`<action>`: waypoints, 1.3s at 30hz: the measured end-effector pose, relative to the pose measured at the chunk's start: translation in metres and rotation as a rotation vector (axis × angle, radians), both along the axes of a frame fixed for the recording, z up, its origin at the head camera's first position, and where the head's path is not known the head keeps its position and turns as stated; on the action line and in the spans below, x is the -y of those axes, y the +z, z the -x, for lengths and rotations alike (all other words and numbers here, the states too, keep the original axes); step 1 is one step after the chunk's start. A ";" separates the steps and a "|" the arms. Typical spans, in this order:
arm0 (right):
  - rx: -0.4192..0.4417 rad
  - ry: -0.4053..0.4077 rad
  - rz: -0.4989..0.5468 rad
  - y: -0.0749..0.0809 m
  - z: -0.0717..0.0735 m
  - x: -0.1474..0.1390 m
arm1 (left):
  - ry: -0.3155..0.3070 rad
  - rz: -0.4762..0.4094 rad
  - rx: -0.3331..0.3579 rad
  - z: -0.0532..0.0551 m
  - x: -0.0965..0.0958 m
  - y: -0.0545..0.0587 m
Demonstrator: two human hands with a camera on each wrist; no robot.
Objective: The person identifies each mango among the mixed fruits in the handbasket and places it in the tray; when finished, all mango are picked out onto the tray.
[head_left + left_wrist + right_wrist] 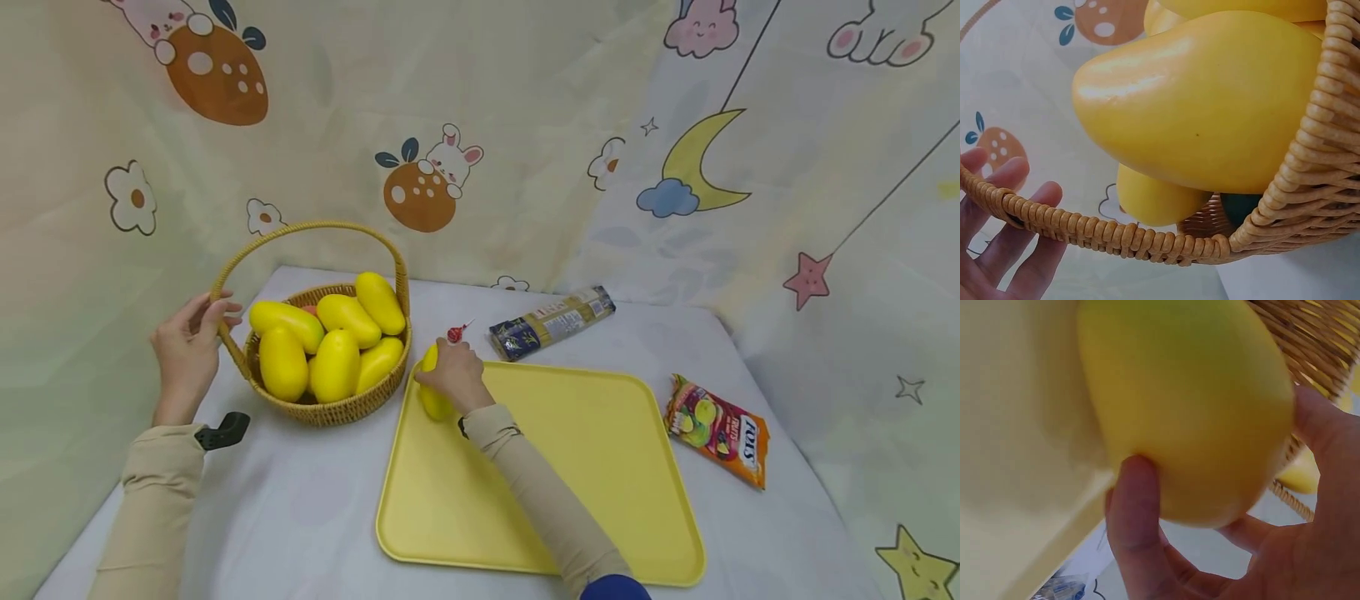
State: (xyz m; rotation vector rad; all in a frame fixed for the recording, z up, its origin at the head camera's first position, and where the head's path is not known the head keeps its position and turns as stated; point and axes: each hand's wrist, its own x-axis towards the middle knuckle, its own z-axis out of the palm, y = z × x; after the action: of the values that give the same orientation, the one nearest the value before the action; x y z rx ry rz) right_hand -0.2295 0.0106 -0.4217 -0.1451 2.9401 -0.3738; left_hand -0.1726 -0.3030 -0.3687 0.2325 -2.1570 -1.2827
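Observation:
A yellow mango [432, 400], greenish at one end in the right wrist view, is at the tray's upper left corner. Fingers and thumb of my right hand [456, 373] grip it from either side. To the left stands a wicker basket [352, 409] heaped with several more yellow mangoes [337, 367]. My left hand [189, 342] holds the left side of the basket's arched handle [300, 228]; the left wrist view has its fingers [1047, 194] behind the woven band. A bit of something red [310, 309] shows between the mangoes.
The yellow tray [585, 483] lies across the middle of the white-covered table [300, 517]. Behind it are a red lollipop [454, 334] and a pack of dry pasta [553, 322]. An orange Fox's candy bag [717, 431] lies to its right. Printed cloth [525, 100] hangs around the table.

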 end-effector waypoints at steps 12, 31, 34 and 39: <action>-0.114 0.007 -0.084 -0.002 -0.008 0.009 | -0.002 -0.001 -0.007 0.003 -0.002 0.002; -0.248 0.118 0.123 0.034 -0.019 0.030 | -0.028 -0.044 -0.033 0.000 0.003 -0.001; -0.272 0.155 0.180 0.036 -0.024 0.041 | -0.027 -0.042 -0.032 0.001 0.003 -0.002; -0.274 0.183 0.231 0.035 -0.032 0.061 | -0.035 -0.043 -0.041 0.003 0.003 -0.004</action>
State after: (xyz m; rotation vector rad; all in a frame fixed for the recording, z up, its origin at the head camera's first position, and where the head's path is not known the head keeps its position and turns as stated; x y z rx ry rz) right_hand -0.1976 -0.0505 -0.3869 -0.5308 3.1021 -0.7157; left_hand -0.1751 -0.3062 -0.3724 0.1851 -2.1094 -1.3427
